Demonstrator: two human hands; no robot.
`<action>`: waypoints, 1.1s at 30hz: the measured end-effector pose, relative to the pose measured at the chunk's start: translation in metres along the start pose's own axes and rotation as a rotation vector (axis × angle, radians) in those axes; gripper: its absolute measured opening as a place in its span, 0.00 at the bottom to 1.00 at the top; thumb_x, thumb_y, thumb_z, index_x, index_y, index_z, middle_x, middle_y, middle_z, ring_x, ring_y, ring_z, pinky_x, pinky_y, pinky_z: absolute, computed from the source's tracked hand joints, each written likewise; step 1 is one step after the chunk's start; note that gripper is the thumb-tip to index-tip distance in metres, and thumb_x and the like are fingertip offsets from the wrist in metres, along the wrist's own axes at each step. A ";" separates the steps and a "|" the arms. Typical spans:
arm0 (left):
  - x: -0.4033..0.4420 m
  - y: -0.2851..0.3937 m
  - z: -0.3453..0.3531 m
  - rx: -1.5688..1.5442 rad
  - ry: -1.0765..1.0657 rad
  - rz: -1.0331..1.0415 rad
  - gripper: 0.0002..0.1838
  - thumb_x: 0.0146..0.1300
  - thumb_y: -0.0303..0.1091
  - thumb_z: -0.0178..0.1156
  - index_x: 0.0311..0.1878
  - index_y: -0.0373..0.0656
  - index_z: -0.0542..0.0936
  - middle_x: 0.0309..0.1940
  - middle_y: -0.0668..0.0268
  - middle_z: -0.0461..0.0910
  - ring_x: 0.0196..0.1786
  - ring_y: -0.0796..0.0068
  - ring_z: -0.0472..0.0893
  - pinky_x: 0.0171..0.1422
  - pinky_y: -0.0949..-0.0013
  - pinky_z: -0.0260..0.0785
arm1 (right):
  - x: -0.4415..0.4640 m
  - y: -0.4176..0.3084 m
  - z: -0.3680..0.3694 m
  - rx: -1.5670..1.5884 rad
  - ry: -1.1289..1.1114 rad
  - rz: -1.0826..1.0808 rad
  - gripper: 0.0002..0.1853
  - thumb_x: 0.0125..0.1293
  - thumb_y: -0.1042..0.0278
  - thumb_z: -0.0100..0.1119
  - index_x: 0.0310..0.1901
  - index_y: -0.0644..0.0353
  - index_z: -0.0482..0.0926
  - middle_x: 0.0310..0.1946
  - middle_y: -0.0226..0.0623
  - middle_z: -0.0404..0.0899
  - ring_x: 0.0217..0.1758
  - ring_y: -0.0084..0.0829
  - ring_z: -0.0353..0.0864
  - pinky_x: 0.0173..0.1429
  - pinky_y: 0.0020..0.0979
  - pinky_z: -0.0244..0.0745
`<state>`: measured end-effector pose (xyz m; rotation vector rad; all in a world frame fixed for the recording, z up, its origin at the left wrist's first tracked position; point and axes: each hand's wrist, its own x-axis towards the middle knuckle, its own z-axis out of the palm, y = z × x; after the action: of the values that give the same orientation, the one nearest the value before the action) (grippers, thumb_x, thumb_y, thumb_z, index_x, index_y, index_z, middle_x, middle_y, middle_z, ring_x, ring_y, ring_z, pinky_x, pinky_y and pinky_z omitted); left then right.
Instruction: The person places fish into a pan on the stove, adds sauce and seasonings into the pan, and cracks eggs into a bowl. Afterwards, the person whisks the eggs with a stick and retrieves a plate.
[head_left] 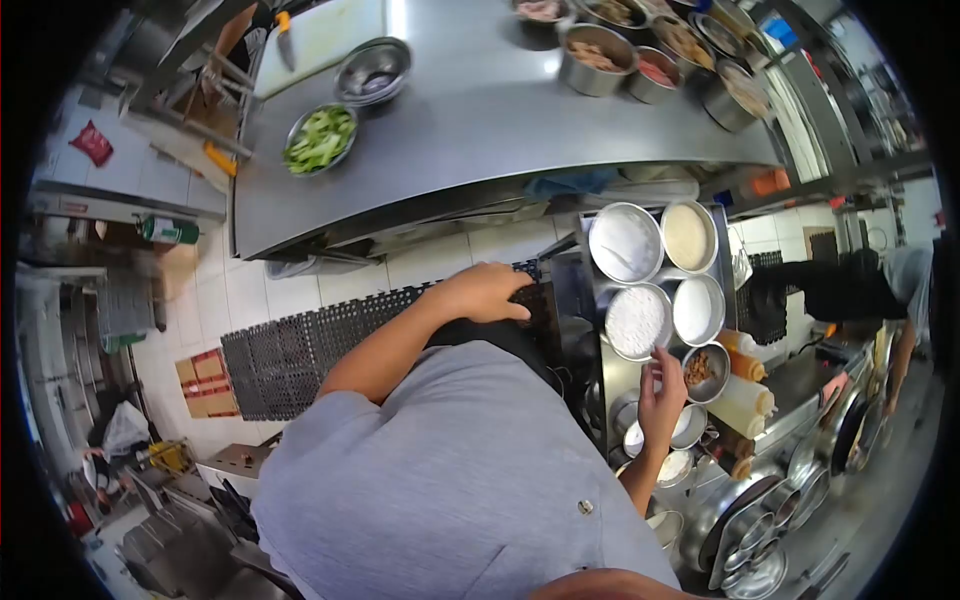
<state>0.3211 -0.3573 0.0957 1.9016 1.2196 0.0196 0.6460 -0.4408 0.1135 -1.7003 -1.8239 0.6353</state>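
My left hand [484, 292] is in front of my body, above the black floor mat, its fingers spread a little and nothing in them. Over the seasoning trolley, my right hand [662, 392] is beside a steel bowl of brown bits [700, 371] and just below a round tin of white powder [638, 321]. Its fingers are bent close together; whether they hold anything is too small to tell. Further tins stand behind: white contents with a utensil [625, 243], beige grains [688, 237] and fine white grains [698, 310].
A steel counter [450, 110] carries a bowl of cut greens [321, 139], stacked bowls [373, 72], a knife [286, 40] on a white board and several pots of food. Squeeze bottles [742, 404] stand right of my right hand. Another person [850, 288] is at the right.
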 end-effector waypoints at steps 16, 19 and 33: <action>-0.058 -0.250 -0.269 0.028 0.891 -0.097 0.15 0.62 0.35 0.57 0.47 0.34 0.77 0.41 0.54 0.80 0.41 0.58 0.80 0.47 0.61 0.72 | -0.099 -0.120 0.300 0.007 -0.622 0.613 0.25 0.64 0.49 0.49 0.57 0.57 0.71 0.50 0.53 0.76 0.55 0.52 0.74 0.56 0.47 0.70; -0.018 -0.285 -0.318 0.409 1.038 -0.484 0.22 0.56 0.43 0.59 0.45 0.32 0.77 0.42 0.48 0.79 0.47 0.48 0.78 0.52 0.53 0.70 | -0.142 -0.122 0.332 0.111 -0.439 0.811 0.31 0.66 0.42 0.45 0.58 0.62 0.70 0.54 0.53 0.73 0.59 0.51 0.71 0.62 0.43 0.65; 0.065 -0.480 -0.364 -0.048 0.798 -0.549 0.16 0.50 0.33 0.59 0.39 0.31 0.77 0.35 0.50 0.81 0.28 0.53 0.80 0.30 0.54 0.74 | -0.278 -0.160 0.448 0.184 -0.067 1.061 0.25 0.60 0.50 0.57 0.53 0.61 0.72 0.48 0.54 0.76 0.54 0.49 0.76 0.56 0.43 0.70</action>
<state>-0.1544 0.0013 -0.0146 1.4783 2.2137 0.5491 0.2338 -0.7162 -0.1278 -2.4517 -0.7211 1.2176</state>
